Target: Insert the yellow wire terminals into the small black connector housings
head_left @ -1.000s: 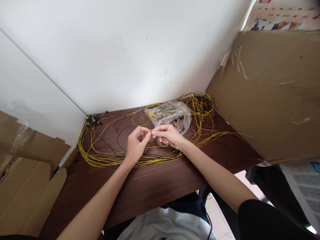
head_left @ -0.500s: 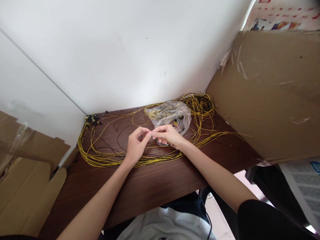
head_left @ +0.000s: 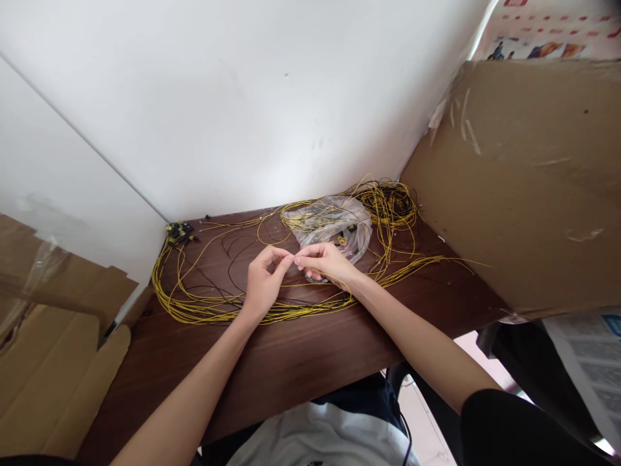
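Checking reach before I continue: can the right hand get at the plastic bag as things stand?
Probably yes: the right hand overlaps the near edge of the plastic bag in view, with nothing seen between. But it is pinching against the left hand, and yellow wires lie across the bag.

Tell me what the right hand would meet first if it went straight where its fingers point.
Probably the left hand, directly ahead of the right hand, seemingly touching it, though depth is unclear.
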A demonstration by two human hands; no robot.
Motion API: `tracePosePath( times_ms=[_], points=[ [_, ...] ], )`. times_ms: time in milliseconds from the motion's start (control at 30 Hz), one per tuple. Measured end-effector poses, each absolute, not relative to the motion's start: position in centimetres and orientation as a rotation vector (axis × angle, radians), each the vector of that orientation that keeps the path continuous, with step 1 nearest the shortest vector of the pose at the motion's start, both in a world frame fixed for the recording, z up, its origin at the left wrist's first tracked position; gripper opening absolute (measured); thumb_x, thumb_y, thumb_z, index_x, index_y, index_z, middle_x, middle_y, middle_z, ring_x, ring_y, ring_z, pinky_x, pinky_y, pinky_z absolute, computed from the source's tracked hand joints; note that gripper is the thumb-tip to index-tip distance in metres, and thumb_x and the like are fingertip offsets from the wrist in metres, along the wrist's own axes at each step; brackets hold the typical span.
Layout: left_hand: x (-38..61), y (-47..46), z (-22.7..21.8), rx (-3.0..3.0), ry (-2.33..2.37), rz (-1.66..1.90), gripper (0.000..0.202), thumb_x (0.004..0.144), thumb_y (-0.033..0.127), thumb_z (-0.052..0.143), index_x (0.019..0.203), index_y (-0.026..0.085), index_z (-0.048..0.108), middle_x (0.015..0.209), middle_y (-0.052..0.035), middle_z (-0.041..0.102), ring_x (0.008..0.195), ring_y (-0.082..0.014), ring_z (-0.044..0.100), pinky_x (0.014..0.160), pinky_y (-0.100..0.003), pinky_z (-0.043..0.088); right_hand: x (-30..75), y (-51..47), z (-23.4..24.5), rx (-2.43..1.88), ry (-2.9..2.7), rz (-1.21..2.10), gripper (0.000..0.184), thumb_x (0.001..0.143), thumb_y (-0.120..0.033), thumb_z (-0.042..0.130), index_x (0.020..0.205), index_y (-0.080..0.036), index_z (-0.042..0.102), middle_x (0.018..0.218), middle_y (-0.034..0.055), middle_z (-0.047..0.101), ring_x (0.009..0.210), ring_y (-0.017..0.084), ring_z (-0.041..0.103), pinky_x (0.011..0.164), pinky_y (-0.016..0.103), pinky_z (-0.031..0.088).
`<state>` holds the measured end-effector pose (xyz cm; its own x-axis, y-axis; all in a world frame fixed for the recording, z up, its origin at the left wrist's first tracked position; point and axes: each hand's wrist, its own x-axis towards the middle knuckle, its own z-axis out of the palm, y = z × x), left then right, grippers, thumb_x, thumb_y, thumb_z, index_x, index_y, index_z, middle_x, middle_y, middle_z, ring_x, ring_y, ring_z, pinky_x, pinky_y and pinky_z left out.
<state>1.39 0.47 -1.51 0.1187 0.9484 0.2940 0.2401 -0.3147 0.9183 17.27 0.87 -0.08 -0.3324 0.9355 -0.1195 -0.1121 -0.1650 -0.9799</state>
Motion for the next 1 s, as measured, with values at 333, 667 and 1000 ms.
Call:
tracePosePath(
  times_ms=[333, 667, 1000],
  points=[
    [1.22, 0.38, -1.11, 1.671, 1.166, 1.235, 0.025, 0.084, 0.035, 0.051, 0.079, 0.017, 0.067, 0.074, -0.0017, 0.06, 0.056, -0.0086, 0.047, 0.052, -0.022, 0.037, 17.15, 1.02, -0.21, -1.04, -1.246, 1.576, 0.019, 0.064, -0.029, 0.071, 0.068, -0.011, 0.064, 0.054, -0.0031, 0.056, 0.042, 0.003, 0.045, 0.039, 0.016, 0.032],
    [1.29, 0.74, -1.63, 1.59, 1.171, 1.183, 0.022, 0.077, 0.037, 0.06, 0.077, 0.015, 0.062, 0.071, -0.0015, 0.059, 0.059, -0.0096, 0.046, 0.049, -0.019, 0.035, 17.03, 1.05, -0.49, -1.03, -1.278, 1.539, 0.019, 0.064, -0.029, 0.07, 0.07, -0.011, 0.064, 0.056, -0.0034, 0.056, 0.043, 0.004, 0.047, 0.04, 0.016, 0.035],
    [1.37, 0.55, -1.58, 1.681, 1.203, 1.165, 0.018, 0.078, 0.032, 0.058, 0.077, 0.014, 0.059, 0.071, -0.001, 0.059, 0.063, -0.0108, 0.051, 0.06, -0.022, 0.04, 16.78, 0.98, -0.65, -1.037, -1.265, 1.478, 0.017, 0.063, -0.025, 0.07, 0.069, -0.01, 0.064, 0.054, -0.0041, 0.055, 0.041, 0.004, 0.046, 0.038, 0.016, 0.034]
  ],
)
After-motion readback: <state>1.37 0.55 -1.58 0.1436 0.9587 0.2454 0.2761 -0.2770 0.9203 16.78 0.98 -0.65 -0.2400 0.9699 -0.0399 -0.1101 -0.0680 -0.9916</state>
